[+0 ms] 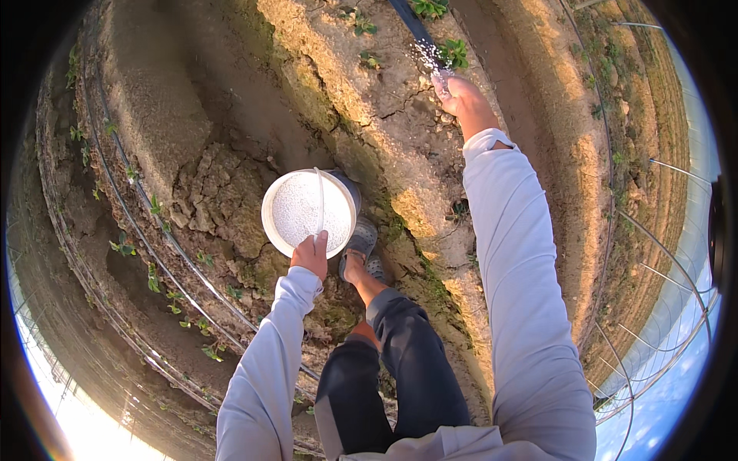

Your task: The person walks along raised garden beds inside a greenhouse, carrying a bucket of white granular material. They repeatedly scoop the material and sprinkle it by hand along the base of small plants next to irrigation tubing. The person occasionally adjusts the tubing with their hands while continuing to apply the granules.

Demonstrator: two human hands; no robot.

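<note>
My left hand [310, 254] grips the handle [320, 201] of a white plastic bucket [267, 214]. White granules [297, 210] fill much of the bucket's inside. Out over a raised soil bed [398, 109], my right hand [455, 98] is stretched away from me, its fingers loosely spread. A spray of white granules [429, 57] leaves its fingertips, blurred in the air. Just beyond that hand are a small leafy plant [454, 53] and a black drip tape [412, 22] running along the bed.
My feet in grey clogs [363, 236] stand in the furrow beside the bed. Left of me, drip lines [141, 193] and small plants [123, 246] run along another bed. At the right rim are metal hoops [671, 248] and plastic sheeting [695, 144].
</note>
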